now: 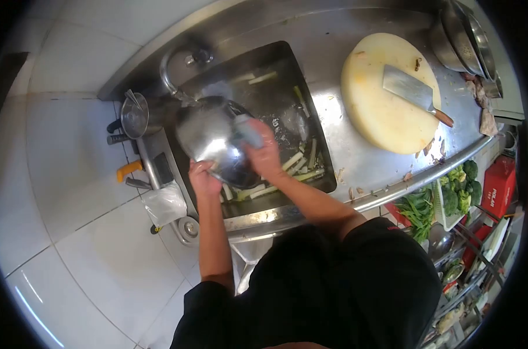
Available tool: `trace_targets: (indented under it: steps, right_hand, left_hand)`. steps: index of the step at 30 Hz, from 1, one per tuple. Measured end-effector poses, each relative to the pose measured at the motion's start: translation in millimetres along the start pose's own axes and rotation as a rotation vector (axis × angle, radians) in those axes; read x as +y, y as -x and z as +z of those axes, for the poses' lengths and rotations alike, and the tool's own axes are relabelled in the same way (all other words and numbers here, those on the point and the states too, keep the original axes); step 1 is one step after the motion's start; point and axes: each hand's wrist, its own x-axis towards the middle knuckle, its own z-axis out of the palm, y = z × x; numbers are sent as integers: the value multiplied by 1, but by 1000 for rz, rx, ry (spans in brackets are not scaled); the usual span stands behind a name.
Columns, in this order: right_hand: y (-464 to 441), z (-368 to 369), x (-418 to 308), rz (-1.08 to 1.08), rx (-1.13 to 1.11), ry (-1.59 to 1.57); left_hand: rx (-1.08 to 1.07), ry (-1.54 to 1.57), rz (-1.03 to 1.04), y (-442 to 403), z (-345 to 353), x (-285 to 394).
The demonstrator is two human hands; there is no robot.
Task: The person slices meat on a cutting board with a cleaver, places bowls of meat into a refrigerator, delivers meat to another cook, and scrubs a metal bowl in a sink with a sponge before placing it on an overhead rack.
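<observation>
A shiny metal bowl (203, 128) is tilted over the sink (328, 168), its rounded outside facing up. My left hand (204, 179) grips its near rim. Pressed to the bowl's right side is my right hand (265, 152), blurred by motion, with a grey-green pad (249, 131) under its fingers; whether this is a sponge or a cloth I cannot tell. Water from the curved faucet (166, 72) falls by the bowl's far side. Cut pale green stalks (296, 166) lie in the wet sink below, partly hidden by the bowl and arms.
Right of the sink, a cleaver (409, 88) rests on a thick round cutting board (369, 125). Metal bowls and a strainer (462, 41) stand beyond. A metal pot (135, 116) and an orange-handled tool (129, 170) are at the left. Broccoli (459, 189) sits below the counter's right edge.
</observation>
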Motion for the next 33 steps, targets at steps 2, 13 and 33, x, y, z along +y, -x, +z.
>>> trace_targets:
  steps: [2, 13, 33]
  right_hand:
    - [-14, -42, 62, 543, 15, 113]
    - [-69, 64, -31, -176, -383, 488]
    - [-72, 103, -31, -181, -584, 718]
  left_hand:
    - [-222, 147, -110, 18, -13, 27]
    - [200, -29, -95, -58, 64, -3]
    - [488, -595, 118, 39, -32, 13]
